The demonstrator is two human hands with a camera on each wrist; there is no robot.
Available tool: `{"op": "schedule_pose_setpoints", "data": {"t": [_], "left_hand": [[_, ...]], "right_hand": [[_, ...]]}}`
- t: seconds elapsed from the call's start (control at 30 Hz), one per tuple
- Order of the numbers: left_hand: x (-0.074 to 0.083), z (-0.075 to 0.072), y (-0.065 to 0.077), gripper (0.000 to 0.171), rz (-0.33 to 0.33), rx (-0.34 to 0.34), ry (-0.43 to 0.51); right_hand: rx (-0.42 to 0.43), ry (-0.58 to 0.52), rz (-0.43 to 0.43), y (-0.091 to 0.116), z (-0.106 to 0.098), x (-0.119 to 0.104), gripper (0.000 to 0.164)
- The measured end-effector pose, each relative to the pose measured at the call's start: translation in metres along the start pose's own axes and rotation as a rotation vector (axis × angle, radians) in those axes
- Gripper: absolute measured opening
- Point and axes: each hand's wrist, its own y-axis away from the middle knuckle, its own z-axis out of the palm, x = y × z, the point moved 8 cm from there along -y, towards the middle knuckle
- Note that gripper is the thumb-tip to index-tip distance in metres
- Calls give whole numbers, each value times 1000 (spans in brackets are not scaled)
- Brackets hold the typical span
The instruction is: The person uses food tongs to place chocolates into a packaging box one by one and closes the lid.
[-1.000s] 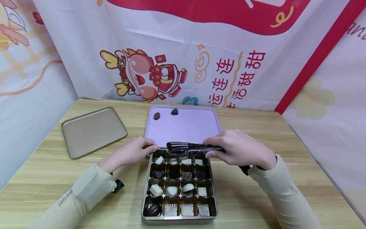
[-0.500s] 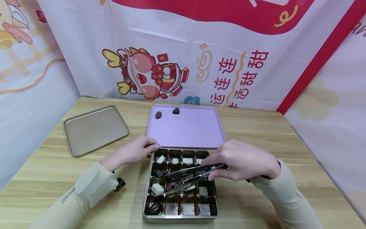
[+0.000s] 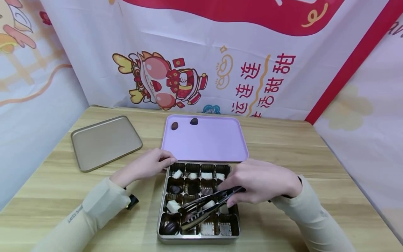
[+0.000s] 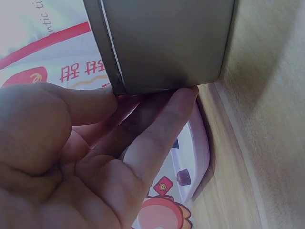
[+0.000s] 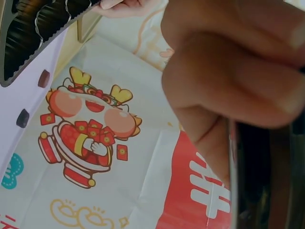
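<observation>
A metal box (image 3: 198,238) with a gold divided insert holds dark, brown and white chocolates. My left hand (image 3: 151,164) holds its far left corner, the thumb (image 4: 93,102) at the rim and other fingers against the wall. My right hand (image 3: 259,182) grips black tongs (image 3: 203,217), their arms spread and slanting down over the two nearest rows. The tips are by the second compartment of the nearest row, beside a dark round chocolate (image 3: 170,228). A white chocolate (image 3: 172,206) lies just left of the upper arm. Whether the tips touch a chocolate is hard to tell.
Behind the box, a purple tray (image 3: 207,143) carries two dark chocolates (image 3: 174,126) near its far left corner. A gold-brown metal tray (image 3: 107,143) lies at the left of the wooden table. A printed cloth (image 3: 252,42) hangs along the back.
My right hand has brought the tongs from the box's far row down to the near rows, and their arms have spread apart. My left hand stays at the corner.
</observation>
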Motion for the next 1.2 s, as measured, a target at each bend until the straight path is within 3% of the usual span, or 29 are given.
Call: {"op": "schedule_pose_setpoints", "data": {"t": [0.43, 0.7, 1.0, 1.2], "left_hand": [[6, -2, -5, 19, 1, -15, 8], [1, 0, -3, 18, 9, -10, 1], [-2, 1, -1, 18, 15, -12, 9], [-2, 1, -2, 19, 18, -8, 9]], "right_hand": [[-14, -42, 30, 2, 0, 4, 47], [1, -95, 65, 2, -3, 13, 42], [82, -161, 174, 10, -9, 47, 36], [190, -186, 285, 16, -18, 87, 39]]}}
